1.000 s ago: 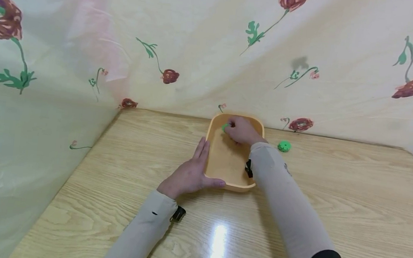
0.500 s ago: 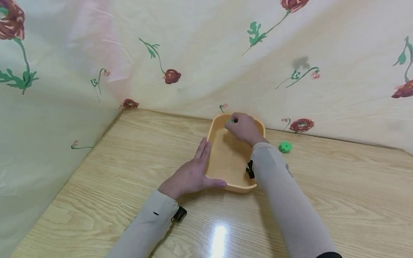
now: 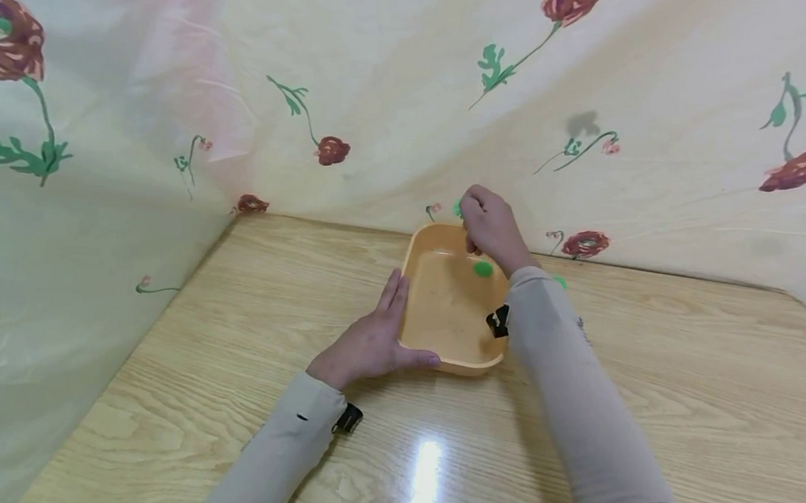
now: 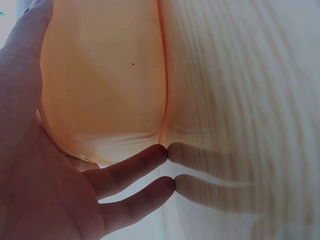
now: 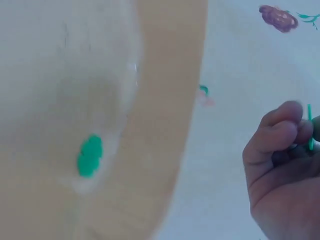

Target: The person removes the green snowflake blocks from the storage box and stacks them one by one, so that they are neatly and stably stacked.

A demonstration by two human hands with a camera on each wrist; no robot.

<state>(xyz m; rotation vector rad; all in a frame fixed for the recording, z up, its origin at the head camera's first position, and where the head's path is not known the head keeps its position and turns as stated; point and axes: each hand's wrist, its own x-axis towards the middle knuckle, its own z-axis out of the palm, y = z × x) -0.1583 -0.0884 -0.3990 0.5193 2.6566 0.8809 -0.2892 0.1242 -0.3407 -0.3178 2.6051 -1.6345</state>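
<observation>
My right hand (image 3: 494, 229) is raised over the far end of an orange plastic tray (image 3: 410, 285). It pinches a thin green disc (image 3: 458, 207), seen edge-on in the right wrist view between thumb and fingertips. A second green disc (image 3: 483, 269), with a notched outline in the right wrist view, lies inside the tray below that hand. My left hand (image 3: 371, 339) rests at the tray's near left corner. Its thumb lies along the near rim, and its straight fingers (image 4: 135, 177) reach along the left side, tips touching the wood in the left wrist view.
Beyond the tray's right side, a third green disc (image 3: 560, 282) lies on the wooden table (image 3: 282, 296), mostly hidden by my right sleeve. A flower-printed sheet (image 3: 388, 104) hangs along the table's back edge and left side.
My right hand has lifted from inside the tray, up and slightly right, with one green disc in its fingers. Another disc now shows in the tray. The left hand holds still.
</observation>
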